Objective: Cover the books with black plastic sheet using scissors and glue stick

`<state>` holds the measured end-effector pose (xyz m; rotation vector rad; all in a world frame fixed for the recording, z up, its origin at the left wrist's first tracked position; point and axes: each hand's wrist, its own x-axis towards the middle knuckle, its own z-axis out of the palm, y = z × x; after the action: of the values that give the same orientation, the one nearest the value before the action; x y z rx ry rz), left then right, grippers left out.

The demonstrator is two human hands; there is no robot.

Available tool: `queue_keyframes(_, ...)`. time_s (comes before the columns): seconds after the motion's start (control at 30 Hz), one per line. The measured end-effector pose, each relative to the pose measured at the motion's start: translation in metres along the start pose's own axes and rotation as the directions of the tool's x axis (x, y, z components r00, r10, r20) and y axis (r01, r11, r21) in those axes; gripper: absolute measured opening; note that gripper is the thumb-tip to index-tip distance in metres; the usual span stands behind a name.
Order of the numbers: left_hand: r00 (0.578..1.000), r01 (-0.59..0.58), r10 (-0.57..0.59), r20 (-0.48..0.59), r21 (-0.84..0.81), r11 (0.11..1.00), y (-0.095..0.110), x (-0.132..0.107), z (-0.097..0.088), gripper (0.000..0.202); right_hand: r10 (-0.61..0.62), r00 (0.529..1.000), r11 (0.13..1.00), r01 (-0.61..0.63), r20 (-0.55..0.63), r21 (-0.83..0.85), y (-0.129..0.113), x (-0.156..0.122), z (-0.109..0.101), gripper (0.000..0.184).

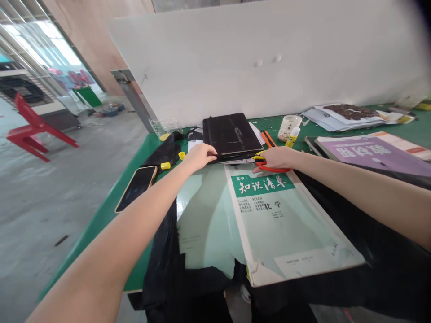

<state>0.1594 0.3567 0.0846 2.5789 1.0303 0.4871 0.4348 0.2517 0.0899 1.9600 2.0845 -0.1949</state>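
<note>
My left hand (199,155) grips the near left edge of a black notebook (232,133) that lies at the back of the green table (107,211), fingers curled on it. My right hand (278,158) is closed on red and yellow scissors (269,168) just right of the notebook's near corner. Below both hands lies a pale green textbook (286,220) with its cover folded open to the left over black cloth (168,278).
A phone (136,188) lies near the left table edge, with small yellow caps (165,165) beside it. A glue stick (291,136), a plastic cup (290,123), orange pens (268,139), a purple book (373,154) and stacked papers (350,115) sit right. A white board (269,58) stands behind. A red chair (32,128) stands far left.
</note>
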Motion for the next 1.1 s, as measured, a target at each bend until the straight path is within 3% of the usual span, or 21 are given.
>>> queue_keyframes(0.5, 1.0, -0.025, 0.024, 0.007, 0.09, 0.996, 0.006, -0.012, -0.008, 0.011, -0.011, 1.0, 1.0, 0.011, -0.005, 0.029, 0.0, 0.011, -0.006, 0.066)
queue_keyframes(0.67, 0.996, -0.089, 0.09, -0.009, 0.095, 0.992, 0.009, -0.014, -0.008, 0.013, -0.018, 0.999, 1.0, 0.019, -0.036, 0.001, 0.0, 0.012, -0.009, 0.064)
queue_keyframes(0.87, 0.979, -0.185, 0.204, -0.03, 0.302, 0.935, 0.024, -0.03, -0.005, 0.016, 0.006, 0.991, 0.997, -0.017, -0.137, -0.078, 0.025, -0.011, -0.02, 0.062)
queue_keyframes(1.1, 0.971, -0.201, 0.239, 0.014, 0.586, 0.785, 0.045, -0.056, 0.023, 0.027, 0.096, 0.954, 0.968, -0.156, -0.283, -0.196, 0.045, -0.041, -0.024, 0.072)
